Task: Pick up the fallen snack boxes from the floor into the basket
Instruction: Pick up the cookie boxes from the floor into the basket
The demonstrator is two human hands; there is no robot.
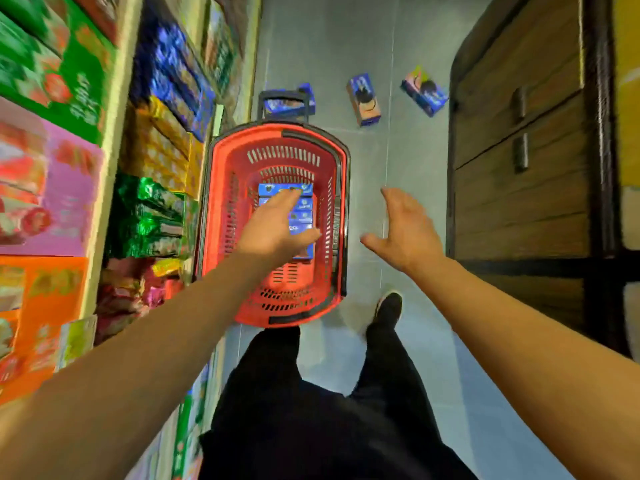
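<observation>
A red shopping basket (pixel 221 188) stands on the grey floor in front of my legs. Several blue snack boxes (pixel 304 203) lie stacked inside it. My left hand (pixel 273 230) reaches into the basket just above those boxes, fingers spread and gripping nothing that I can make out. My right hand (pixel 405 230) hovers open over the floor to the right of the basket. Three more boxes lie on the floor beyond: one blue box (pixel 289 102) behind the basket's black pull handle, a blue and peach box (pixel 363 98), and a further box (pixel 424 90) at the right.
Store shelves (pixel 114 133) packed with colourful packets line the left side, close to the basket. A dark wooden cabinet (pixel 519 150) walls the right side of the narrow aisle. My black shoe (pixel 388 308) rests on the floor by the basket's near right corner.
</observation>
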